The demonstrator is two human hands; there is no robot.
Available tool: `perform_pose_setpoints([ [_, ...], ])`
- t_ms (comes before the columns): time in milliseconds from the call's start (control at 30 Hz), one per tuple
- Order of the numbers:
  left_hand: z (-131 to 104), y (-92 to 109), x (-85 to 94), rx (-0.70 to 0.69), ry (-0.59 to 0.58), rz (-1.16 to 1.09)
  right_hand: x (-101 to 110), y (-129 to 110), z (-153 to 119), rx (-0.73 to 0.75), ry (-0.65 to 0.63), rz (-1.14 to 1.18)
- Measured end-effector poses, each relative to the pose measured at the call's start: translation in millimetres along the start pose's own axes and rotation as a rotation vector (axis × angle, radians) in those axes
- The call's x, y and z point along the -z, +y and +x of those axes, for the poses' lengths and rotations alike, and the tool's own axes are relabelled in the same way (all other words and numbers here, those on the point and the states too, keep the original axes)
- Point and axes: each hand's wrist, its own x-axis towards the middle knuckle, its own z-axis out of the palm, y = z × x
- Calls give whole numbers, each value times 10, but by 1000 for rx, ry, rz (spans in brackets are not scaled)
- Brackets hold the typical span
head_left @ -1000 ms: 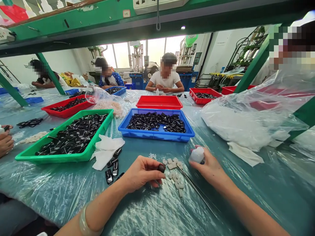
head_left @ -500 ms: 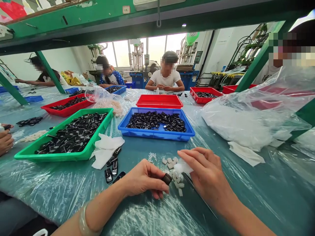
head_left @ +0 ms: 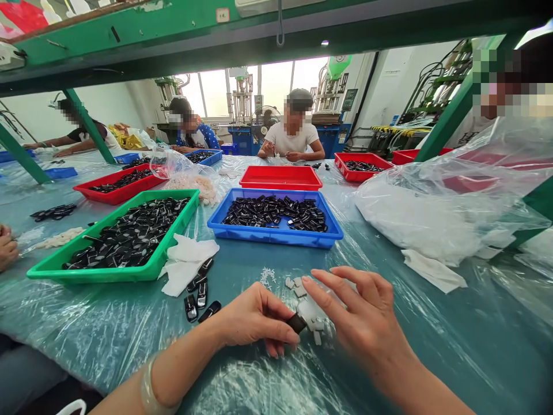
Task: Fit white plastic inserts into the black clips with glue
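Observation:
My left hand pinches a small black plastic piece between thumb and fingertips. Close by on the right, my right hand holds a crumpled white wipe low beside the black piece; its thumb is hidden and its other fingers are stretched out. Small whitish blocks lie on the table under and behind the wipe, partly covered. Beyond them is a little heap of thin white bits. Several glossy black pieces lie left of my left hand, beside a white cloth.
A blue tray and a green tray hold many black pieces. Behind stands a red tray. A large clear bag of white material bulges at right, near another wipe. Co-workers sit around the plastic-covered table; a green shelf beam crosses overhead.
My right hand has brought the white wipe down and left, nearer the black piece. The black piece has turned slightly in my left hand. A thin metal tool below my right hand no longer shows.

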Motion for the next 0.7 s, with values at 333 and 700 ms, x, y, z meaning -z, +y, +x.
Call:
perform_pose_setpoints([
  [333,-6,11,12,-2,-8,-1,-60,7,2,11,88,23],
  [700,-13,20,8,-3,0,-22,-43,43,5,43,82,96],
])
